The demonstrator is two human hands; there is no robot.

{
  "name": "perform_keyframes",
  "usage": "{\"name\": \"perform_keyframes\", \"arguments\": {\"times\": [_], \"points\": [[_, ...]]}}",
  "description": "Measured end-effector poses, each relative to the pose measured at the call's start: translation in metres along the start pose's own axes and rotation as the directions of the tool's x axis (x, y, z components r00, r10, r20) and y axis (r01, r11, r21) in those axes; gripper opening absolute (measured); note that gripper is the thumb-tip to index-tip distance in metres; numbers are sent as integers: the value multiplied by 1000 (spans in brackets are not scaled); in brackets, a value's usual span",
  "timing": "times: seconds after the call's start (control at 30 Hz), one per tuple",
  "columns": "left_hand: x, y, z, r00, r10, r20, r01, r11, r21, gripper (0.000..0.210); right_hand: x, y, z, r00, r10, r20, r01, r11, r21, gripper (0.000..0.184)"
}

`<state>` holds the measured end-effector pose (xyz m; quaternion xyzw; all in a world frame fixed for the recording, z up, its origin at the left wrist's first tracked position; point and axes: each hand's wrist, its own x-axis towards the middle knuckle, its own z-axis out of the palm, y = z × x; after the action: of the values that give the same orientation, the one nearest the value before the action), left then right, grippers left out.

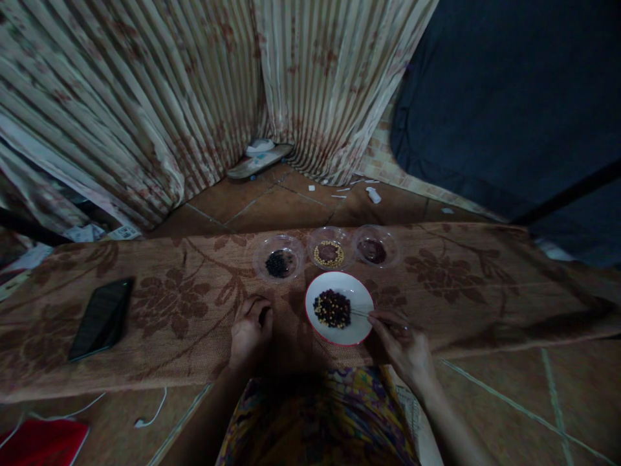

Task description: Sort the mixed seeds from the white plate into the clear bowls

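A white bowl with a red rim (314, 279) stands on the cloth-covered bench and holds a heap of mixed dark and yellow beans (332, 309). My right hand (405, 343) is closed on thin metal tweezers (359, 312), whose tips reach over the bowl to the right side of the heap. Left of the bowl, my left hand (251, 329) rests on the cloth with its fingers curled in and nothing visible in them. Behind the bowl stand three clear plastic bowls: one with black beans (276, 264), one with yellow beans (328, 254), one with small dark red beans (372, 250).
A dark tablet or phone (101, 318) lies on the patterned cloth (179, 349) at the left. Beyond the bench are striped curtains (204, 84), a skateboard (259, 162) and white scraps (372, 195) on the tiled floor. A white cable (158, 408) lies in front.
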<state>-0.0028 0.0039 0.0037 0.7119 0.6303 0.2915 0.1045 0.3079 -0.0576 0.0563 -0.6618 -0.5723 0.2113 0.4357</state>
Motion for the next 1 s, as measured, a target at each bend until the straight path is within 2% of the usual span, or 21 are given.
{"name": "perform_keyframes", "arguments": {"times": [0.23,0.7,1.0], "points": [[0,-2,1,1000,16,-26,-16,1000,10,19,2,5,3,997,-69,18,70,997,-22,23],[1,-1,1,999,29,-28,-29,1000,1,18,-2,2,3,999,50,-3,-50,999,0,31],[0,1,-1,1000,15,-18,-15,1000,-15,18,-1,10,3,999,50,15,-50,999,-1,30]]}}
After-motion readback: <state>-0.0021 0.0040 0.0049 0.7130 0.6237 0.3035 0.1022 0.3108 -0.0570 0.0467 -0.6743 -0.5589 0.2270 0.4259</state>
